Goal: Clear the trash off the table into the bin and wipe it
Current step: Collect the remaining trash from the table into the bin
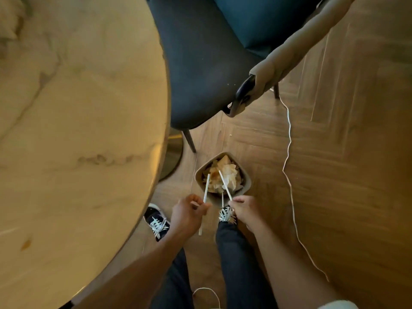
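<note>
- At the left of the view: round marble-pattern worktop [73,130], edge curving down to the bottom left.
- Dark upholstered chair [200,63], top centre, beside the worktop, standing on the wood floor [345,163].
- White cable [289,152] trailing across the floor, right of the bin.
- Bin [223,175]: small, on the floor below the chair, holding crumpled paper trash [225,172].
- Left hand [189,214]: fingers pinched on a white straw [206,190], upper end over the bin.
- Right hand [244,209]: fingers curled round a second white straw [224,185], tip over the trash.
- Hands apart, just short of the bin's near rim.
</note>
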Available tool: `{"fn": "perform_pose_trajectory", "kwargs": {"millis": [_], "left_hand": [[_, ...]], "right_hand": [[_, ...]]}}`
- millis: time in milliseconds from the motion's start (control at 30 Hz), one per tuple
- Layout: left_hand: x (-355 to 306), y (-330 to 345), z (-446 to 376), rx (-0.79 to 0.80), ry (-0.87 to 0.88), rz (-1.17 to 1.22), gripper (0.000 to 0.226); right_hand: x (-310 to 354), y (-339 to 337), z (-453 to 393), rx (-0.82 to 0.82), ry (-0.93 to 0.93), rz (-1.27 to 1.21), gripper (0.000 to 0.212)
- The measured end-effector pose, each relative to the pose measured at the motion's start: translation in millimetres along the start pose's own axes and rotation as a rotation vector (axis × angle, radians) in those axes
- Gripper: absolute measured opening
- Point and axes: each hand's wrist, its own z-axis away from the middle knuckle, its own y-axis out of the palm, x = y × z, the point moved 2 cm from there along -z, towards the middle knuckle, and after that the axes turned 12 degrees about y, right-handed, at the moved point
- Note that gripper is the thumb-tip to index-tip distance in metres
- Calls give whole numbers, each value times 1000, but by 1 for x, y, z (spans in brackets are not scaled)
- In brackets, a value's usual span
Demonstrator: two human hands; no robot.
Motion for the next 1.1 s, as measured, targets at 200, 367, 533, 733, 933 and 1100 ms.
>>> {"fn": "perform_pose_trajectory", "kwargs": {"millis": [200, 367, 533, 733, 933, 1100], "left_hand": [[25, 35, -59, 10, -86, -83, 18], [17, 60, -88, 31, -41, -158, 22], [9, 54, -77, 68, -82, -101, 19], [-1, 23, -27, 77, -70, 32, 6], [-5, -17, 42, 77, -1, 156, 7], [6, -56, 102, 58, 67, 234, 5]], "right_hand": [[-9, 11, -40, 44, 88, -13, 15], [-24, -1, -25, 98, 41, -6, 18], [-24, -20, 5, 77, 1, -30, 12], [-7, -15, 55, 105, -32, -75, 10], [17, 1, 111, 129, -125, -75, 19], [37, 13, 170, 156, -205, -54, 16]]}}
